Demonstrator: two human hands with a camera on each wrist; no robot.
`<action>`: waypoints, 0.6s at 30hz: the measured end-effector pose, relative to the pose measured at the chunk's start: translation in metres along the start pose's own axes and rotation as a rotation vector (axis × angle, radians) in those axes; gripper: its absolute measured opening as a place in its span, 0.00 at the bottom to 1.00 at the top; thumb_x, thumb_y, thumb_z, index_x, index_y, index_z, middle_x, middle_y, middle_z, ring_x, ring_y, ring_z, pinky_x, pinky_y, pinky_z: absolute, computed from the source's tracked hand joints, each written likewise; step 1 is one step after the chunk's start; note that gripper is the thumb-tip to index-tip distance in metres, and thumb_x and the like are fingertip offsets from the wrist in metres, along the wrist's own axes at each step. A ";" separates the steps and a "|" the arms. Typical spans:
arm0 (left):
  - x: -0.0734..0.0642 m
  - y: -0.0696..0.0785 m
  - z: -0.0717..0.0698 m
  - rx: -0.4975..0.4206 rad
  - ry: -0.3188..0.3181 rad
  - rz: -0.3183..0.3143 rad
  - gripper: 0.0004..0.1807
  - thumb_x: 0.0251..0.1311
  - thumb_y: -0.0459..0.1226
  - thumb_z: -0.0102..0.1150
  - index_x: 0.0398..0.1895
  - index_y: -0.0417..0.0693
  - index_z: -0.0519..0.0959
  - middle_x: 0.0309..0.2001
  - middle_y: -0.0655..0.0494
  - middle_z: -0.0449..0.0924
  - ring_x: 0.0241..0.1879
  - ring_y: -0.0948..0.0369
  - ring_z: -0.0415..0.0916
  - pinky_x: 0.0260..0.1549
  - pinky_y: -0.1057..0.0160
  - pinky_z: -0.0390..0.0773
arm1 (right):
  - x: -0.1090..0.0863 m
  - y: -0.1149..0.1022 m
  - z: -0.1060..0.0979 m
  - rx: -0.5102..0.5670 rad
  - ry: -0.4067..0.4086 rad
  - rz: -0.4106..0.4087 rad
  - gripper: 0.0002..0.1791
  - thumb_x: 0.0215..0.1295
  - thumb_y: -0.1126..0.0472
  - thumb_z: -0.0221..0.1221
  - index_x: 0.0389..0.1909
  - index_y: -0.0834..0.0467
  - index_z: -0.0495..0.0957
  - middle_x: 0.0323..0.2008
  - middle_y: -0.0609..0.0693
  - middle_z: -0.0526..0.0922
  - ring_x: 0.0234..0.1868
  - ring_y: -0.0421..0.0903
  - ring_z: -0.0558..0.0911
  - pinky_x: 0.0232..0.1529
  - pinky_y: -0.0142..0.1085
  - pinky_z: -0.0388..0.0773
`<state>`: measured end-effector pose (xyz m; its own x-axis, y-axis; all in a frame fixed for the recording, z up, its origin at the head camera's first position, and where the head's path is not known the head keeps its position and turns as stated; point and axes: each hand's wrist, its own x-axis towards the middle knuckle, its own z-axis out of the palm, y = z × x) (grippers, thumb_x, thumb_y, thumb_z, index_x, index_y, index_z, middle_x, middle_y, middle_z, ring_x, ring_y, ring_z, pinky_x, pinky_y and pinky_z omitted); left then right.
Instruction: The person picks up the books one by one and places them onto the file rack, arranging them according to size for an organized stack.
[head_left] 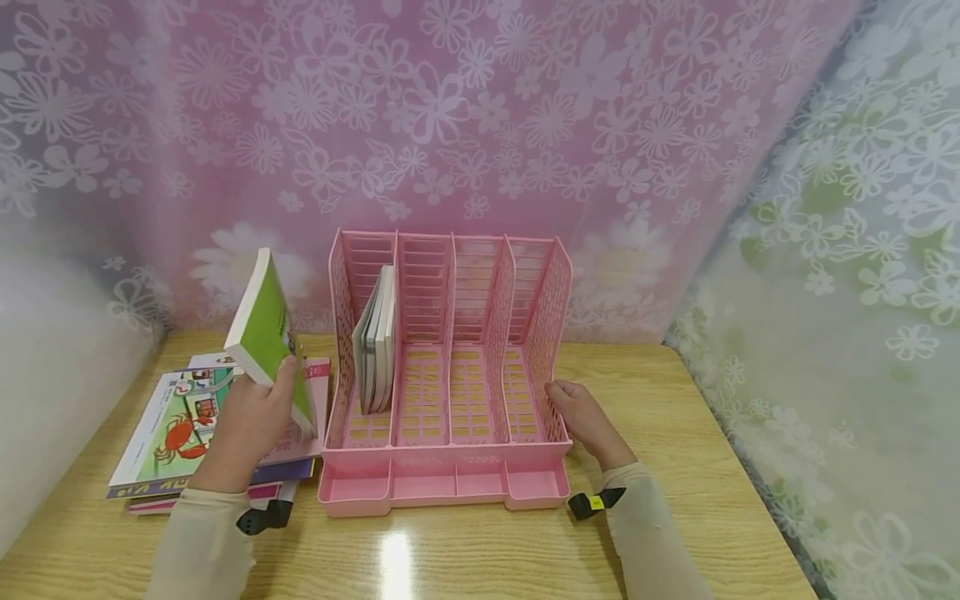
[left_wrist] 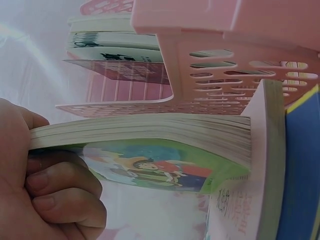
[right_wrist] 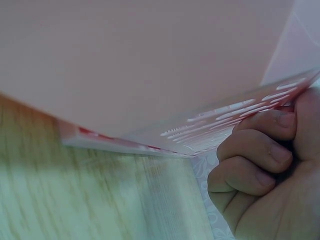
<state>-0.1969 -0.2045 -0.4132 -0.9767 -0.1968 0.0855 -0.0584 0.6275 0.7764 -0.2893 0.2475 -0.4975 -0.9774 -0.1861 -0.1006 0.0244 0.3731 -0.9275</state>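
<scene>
My left hand (head_left: pixel 253 417) grips a green-covered book (head_left: pixel 283 329) by its edge and holds it upright over the pile at the left. In the left wrist view the thumb is on one side of the book (left_wrist: pixel 150 132) and the curled fingers are on the other; its lower end meets a pink book (left_wrist: pixel 250 200). Beside it stands a pink desk organizer (head_left: pixel 450 457) with upright dividers. Several books (head_left: pixel 378 342) lean in its leftmost slot. My right hand (head_left: pixel 588 421) pinches the organizer's right side wall (right_wrist: pixel 225 115), fingers curled at its edge.
A stack of books and magazines, topped by one with a red crab cover (head_left: pixel 161 433), lies left of the organizer. Everything rests on a wooden table (head_left: pixel 465 558). A pink flowered curtain (head_left: pixel 450 125) hangs behind, and a pale wall covering (head_left: pixel 847 333) runs along the right.
</scene>
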 end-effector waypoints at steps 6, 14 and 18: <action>0.000 0.000 -0.001 -0.001 -0.004 -0.019 0.40 0.80 0.57 0.31 0.80 0.36 0.54 0.70 0.26 0.66 0.62 0.30 0.72 0.51 0.29 0.76 | -0.001 -0.001 0.000 -0.010 0.002 0.009 0.26 0.82 0.49 0.44 0.31 0.67 0.74 0.26 0.53 0.79 0.25 0.43 0.73 0.26 0.34 0.73; -0.003 -0.001 -0.003 0.059 0.190 -0.015 0.40 0.78 0.59 0.36 0.64 0.30 0.74 0.53 0.26 0.81 0.46 0.33 0.84 0.34 0.38 0.84 | -0.002 -0.001 0.002 0.001 -0.001 0.014 0.26 0.82 0.49 0.45 0.30 0.66 0.74 0.26 0.54 0.79 0.24 0.43 0.73 0.26 0.35 0.73; -0.004 0.001 -0.005 0.024 0.327 0.017 0.36 0.77 0.56 0.40 0.57 0.29 0.79 0.47 0.26 0.83 0.41 0.32 0.85 0.27 0.40 0.83 | -0.002 -0.003 0.001 -0.003 0.004 0.007 0.26 0.82 0.50 0.45 0.32 0.67 0.75 0.29 0.56 0.81 0.27 0.44 0.75 0.29 0.35 0.75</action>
<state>-0.1915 -0.2070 -0.4093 -0.8597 -0.4152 0.2975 -0.0515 0.6499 0.7583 -0.2871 0.2458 -0.4950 -0.9780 -0.1798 -0.1059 0.0309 0.3769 -0.9257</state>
